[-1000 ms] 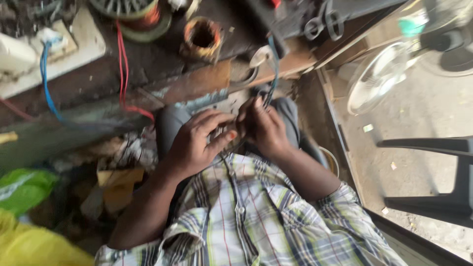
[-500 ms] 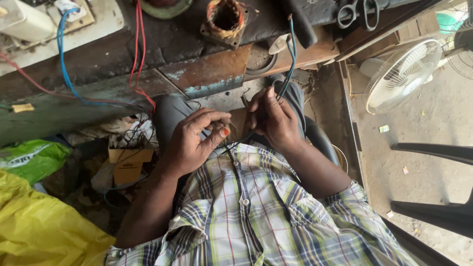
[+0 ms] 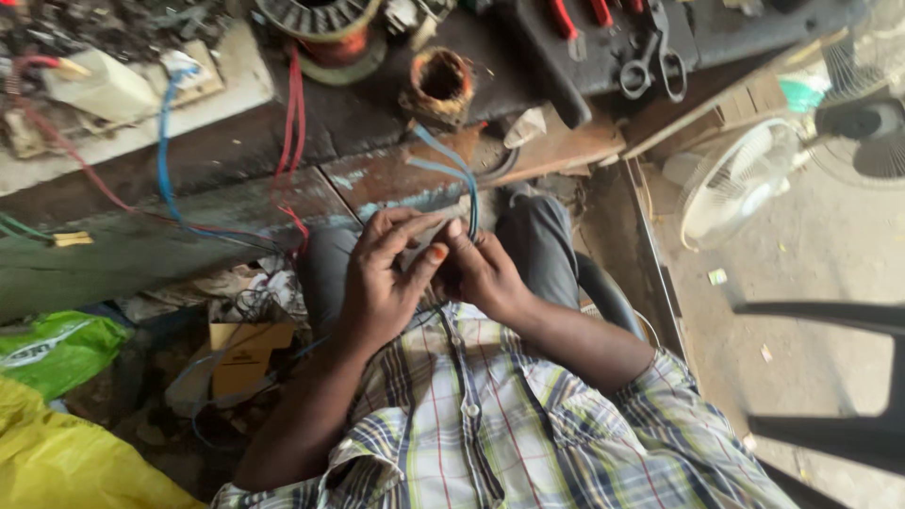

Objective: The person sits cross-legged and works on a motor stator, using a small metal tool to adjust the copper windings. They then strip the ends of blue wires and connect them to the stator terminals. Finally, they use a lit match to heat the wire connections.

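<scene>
**Here, a thin blue wire pinched between two hands above the lap**

Head view: both hands meet just below the front edge of the worn wooden surface (image 3: 236, 203). The left hand (image 3: 382, 283) curls its fingers toward the right hand (image 3: 485, 273), and the two grips are closed together around the lower end of a thin blue wire (image 3: 452, 174). From the fingers the wire rises, arches over the edge of the surface and ends near a rusty wound coil (image 3: 441, 85) that stands farther back on it.

Judging by its loose curve, the wire is light and limp, with smooth insulation that could slip; it probably handles best when pinched close to its end, where the fingertips already sit.

Red wires (image 3: 294, 123) hang over the surface to the left of the hands; scissors (image 3: 650, 61) lie at its far right. A white fan (image 3: 731, 179) stands right of the surface.
</scene>
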